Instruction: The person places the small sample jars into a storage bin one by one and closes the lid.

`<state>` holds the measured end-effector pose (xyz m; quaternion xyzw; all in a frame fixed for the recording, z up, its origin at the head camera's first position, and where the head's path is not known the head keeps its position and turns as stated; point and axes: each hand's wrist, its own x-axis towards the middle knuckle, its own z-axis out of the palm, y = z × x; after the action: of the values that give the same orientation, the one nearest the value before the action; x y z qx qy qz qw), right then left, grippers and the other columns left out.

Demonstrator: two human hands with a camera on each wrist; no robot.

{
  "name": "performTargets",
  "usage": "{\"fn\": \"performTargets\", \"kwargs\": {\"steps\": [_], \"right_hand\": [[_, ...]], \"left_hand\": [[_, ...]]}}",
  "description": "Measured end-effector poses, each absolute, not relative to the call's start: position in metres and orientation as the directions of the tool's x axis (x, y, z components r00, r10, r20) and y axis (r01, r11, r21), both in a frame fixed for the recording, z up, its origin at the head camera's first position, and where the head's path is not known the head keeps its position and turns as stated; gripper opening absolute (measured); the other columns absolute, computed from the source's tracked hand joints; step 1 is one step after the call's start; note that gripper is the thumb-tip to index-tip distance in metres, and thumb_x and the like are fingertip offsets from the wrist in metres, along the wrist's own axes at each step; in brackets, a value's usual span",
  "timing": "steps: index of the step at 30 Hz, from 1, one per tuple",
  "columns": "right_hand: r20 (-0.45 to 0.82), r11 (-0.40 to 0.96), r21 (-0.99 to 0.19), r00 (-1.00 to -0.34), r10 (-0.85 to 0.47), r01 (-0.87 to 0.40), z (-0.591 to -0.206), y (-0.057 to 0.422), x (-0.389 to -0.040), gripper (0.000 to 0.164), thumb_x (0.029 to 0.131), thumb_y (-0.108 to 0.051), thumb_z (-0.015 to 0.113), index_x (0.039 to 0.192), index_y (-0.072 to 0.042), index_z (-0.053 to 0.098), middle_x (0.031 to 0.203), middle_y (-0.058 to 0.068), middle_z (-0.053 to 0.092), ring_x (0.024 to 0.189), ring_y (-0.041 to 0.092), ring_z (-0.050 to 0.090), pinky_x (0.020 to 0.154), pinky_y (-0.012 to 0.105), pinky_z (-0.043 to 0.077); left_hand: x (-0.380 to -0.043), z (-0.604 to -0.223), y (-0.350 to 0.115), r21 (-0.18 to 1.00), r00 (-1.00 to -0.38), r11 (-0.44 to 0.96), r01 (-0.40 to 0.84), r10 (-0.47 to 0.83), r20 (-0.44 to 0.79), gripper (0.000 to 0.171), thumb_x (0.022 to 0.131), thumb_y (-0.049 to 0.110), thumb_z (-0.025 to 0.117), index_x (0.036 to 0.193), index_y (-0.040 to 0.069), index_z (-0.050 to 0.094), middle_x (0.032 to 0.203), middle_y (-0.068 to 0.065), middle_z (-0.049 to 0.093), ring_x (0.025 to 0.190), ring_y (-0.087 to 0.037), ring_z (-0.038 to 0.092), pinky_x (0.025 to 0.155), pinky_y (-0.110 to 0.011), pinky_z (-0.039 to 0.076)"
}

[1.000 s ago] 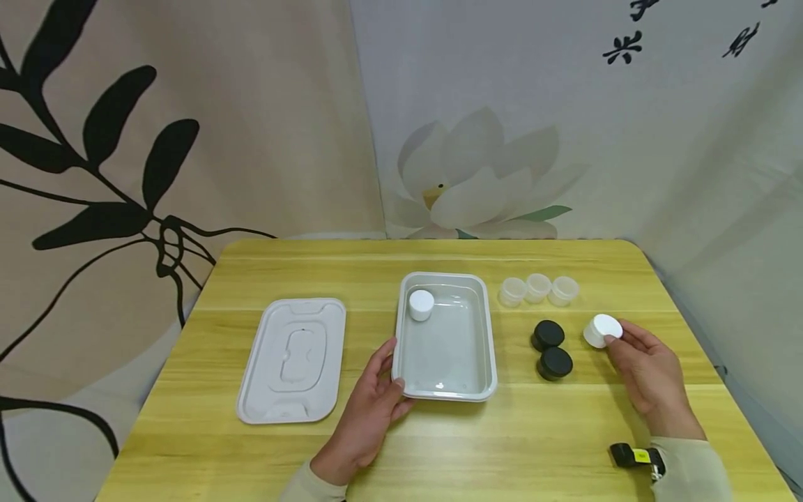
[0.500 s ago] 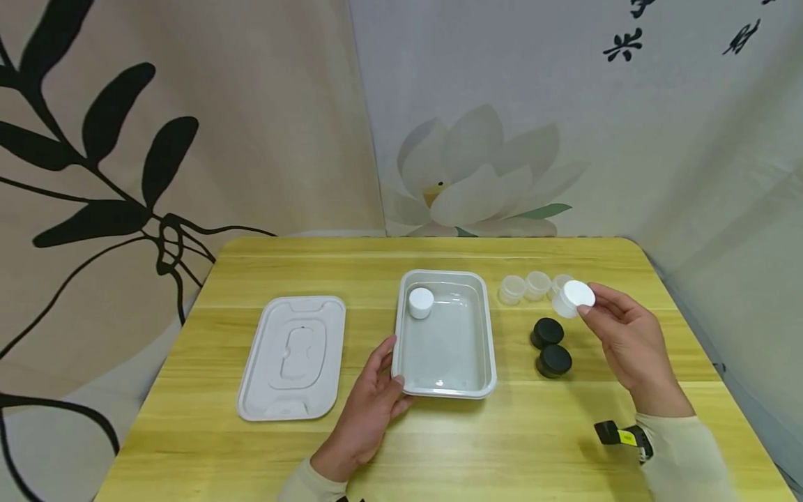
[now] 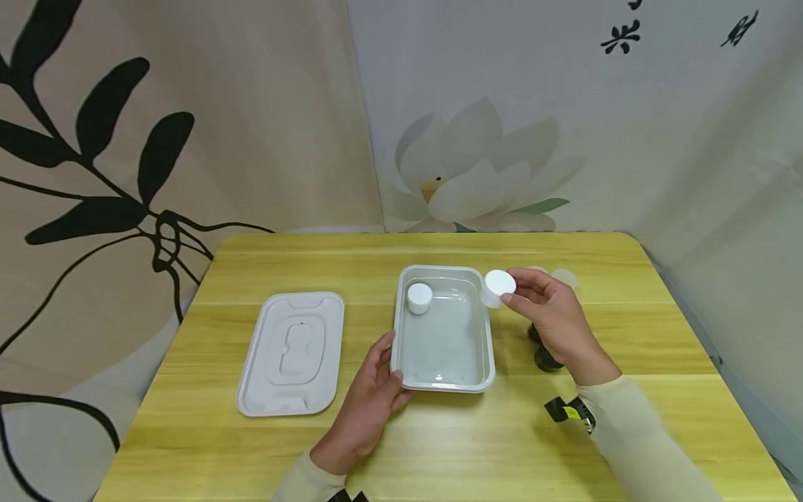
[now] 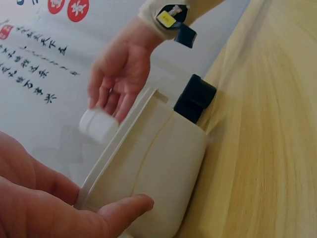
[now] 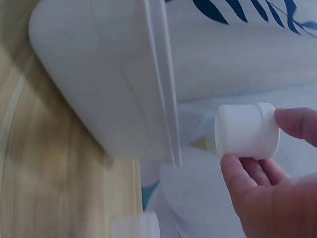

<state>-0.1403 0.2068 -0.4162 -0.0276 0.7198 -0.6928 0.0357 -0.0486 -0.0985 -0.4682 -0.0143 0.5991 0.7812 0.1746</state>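
My right hand (image 3: 561,328) pinches a small white-lidded jar (image 3: 499,284) between thumb and fingers, over the right rim of a pale rectangular tub (image 3: 445,359). In the right wrist view, the jar (image 5: 245,130) lies sideways in the picture, above the rim's level and apart from the tub. A second small white jar (image 3: 419,298) stands inside the tub at its back left. My left hand (image 3: 366,415) grips the tub's front-left corner. Its thumb (image 4: 126,210) presses the outer wall in the left wrist view.
A flat white tub lid (image 3: 291,355) lies on the wooden table (image 3: 401,453) left of the tub. Black jars (image 3: 547,360) and frosted clear ones (image 3: 564,278) stand to the right, partly covered by my right hand. Printed curtains (image 3: 282,139) hang behind the table.
My right hand has lifted the white-lidded jar from the table's right side and carried it left, past the clear jars, to the tub's rim. My left hand stays on the tub.
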Motion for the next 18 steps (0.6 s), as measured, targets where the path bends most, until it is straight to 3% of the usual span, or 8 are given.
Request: {"fn": "performTargets", "kwargs": {"steps": [5, 10, 14, 18], "right_hand": [[-0.045, 0.149, -0.988, -0.989, -0.139, 0.024, -0.423, 0.181, -0.148, 0.049, 0.097, -0.007, 0.076, 0.142, 0.003, 0.059, 0.127, 0.002, 0.068, 0.115, 0.01, 0.066, 0.092, 0.019, 0.059], [-0.074, 0.209, -0.977, -0.979, -0.188, 0.034, -0.433, 0.159, -0.152, 0.049, 0.095, -0.009, 0.079, 0.14, -0.001, 0.062, 0.138, 0.017, 0.064, 0.124, 0.024, 0.064, 0.09, 0.017, 0.057], [-0.079, 0.246, -0.969, -0.969, -0.235, 0.02, -0.438, 0.143, -0.155, 0.049, 0.095, -0.01, 0.078, 0.14, -0.001, 0.062, 0.139, 0.02, 0.065, 0.129, 0.033, 0.063, 0.09, 0.018, 0.056], [-0.068, 0.285, -0.958, -0.958, -0.278, -0.015, -0.442, 0.13, -0.159, 0.048, 0.096, -0.008, 0.077, 0.141, -0.001, 0.062, 0.137, 0.019, 0.066, 0.129, 0.035, 0.065, 0.094, 0.024, 0.057]], "left_hand": [[-0.048, -0.468, -0.099, 0.927, -0.937, -0.226, -0.298, 0.253, -0.24, 0.068, 0.11, -0.002, 0.037, 0.17, 0.02, 0.016, 0.171, -0.023, 0.021, 0.148, -0.048, 0.042, 0.109, -0.047, 0.054], [-0.047, -0.468, -0.1, 0.927, -0.937, -0.226, -0.299, 0.253, -0.24, 0.068, 0.109, -0.002, 0.038, 0.17, 0.02, 0.016, 0.172, -0.023, 0.021, 0.148, -0.047, 0.042, 0.109, -0.047, 0.054], [-0.047, -0.467, -0.1, 0.929, -0.937, -0.226, -0.295, 0.261, -0.234, 0.067, 0.11, -0.001, 0.038, 0.17, 0.019, 0.016, 0.172, -0.023, 0.021, 0.148, -0.046, 0.043, 0.109, -0.046, 0.054], [-0.049, -0.467, -0.101, 0.93, -0.936, -0.23, -0.287, 0.274, -0.221, 0.067, 0.11, 0.0, 0.037, 0.17, 0.019, 0.014, 0.172, -0.023, 0.02, 0.149, -0.047, 0.042, 0.111, -0.047, 0.052]]}}
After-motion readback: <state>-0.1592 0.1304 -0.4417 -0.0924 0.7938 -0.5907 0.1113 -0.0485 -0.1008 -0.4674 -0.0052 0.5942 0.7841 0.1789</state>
